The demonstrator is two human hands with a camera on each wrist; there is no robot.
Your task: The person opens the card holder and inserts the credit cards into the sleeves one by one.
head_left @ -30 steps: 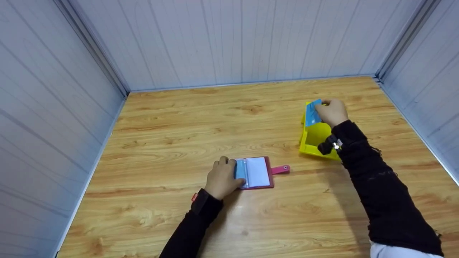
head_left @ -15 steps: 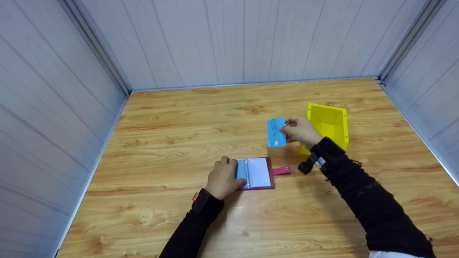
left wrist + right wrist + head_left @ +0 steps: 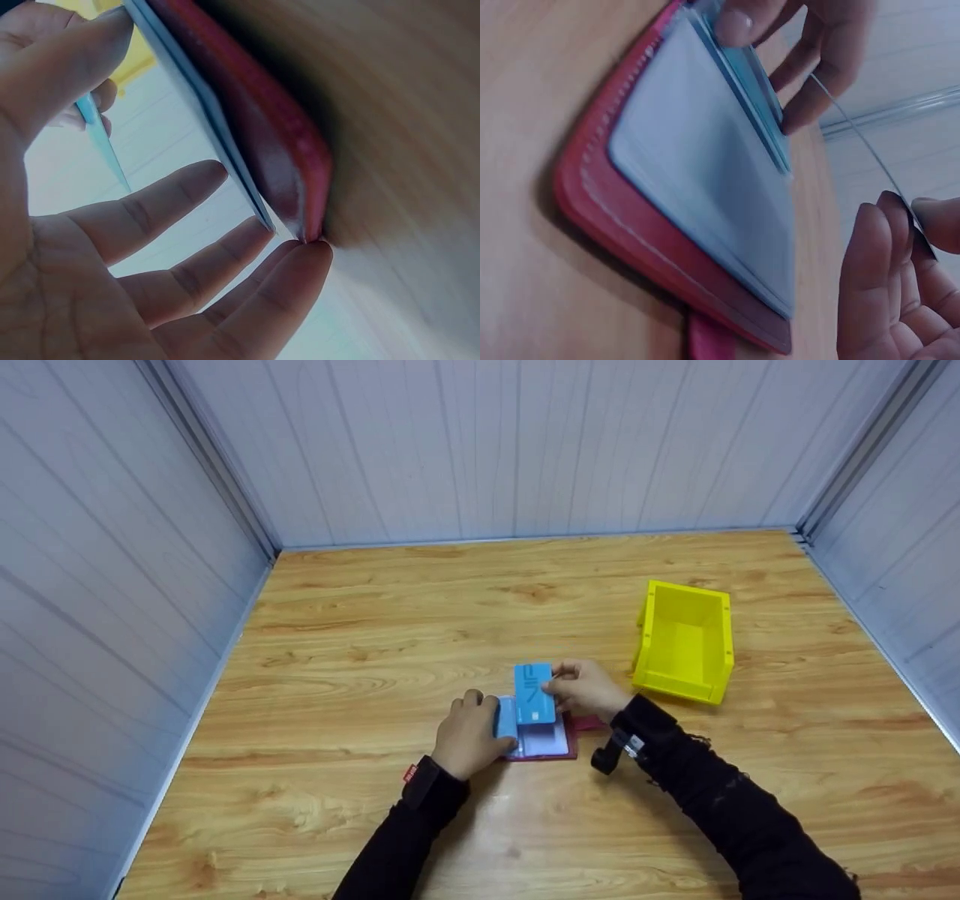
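A red card holder (image 3: pixel 572 745) lies open on the table, its clear sleeve pages spread and a pink snap strap at the right. Its left pages, holding a blue card, are gripped by my left hand (image 3: pixel 466 735); the left wrist view shows the thumb on the pages (image 3: pixel 217 120) and fingers at the far edges. Just above the right-hand sleeve (image 3: pixel 697 142), my right hand (image 3: pixel 592 690) pinches a blue VIP card (image 3: pixel 531 697) at its right edge. The right wrist view shows that card nearly edge-on, apart from the sleeve.
Beyond my right hand, to the right, a yellow plastic bin (image 3: pixel 680 687) stands on the wood-grain table (image 3: pixel 390 622). Pale panel walls (image 3: pixel 480 450) rise at the back and both sides.
My right hand has brought the blue card from the yellow bin leftward and nearer, over the card holder. My left hand has stayed on the holder's left pages.
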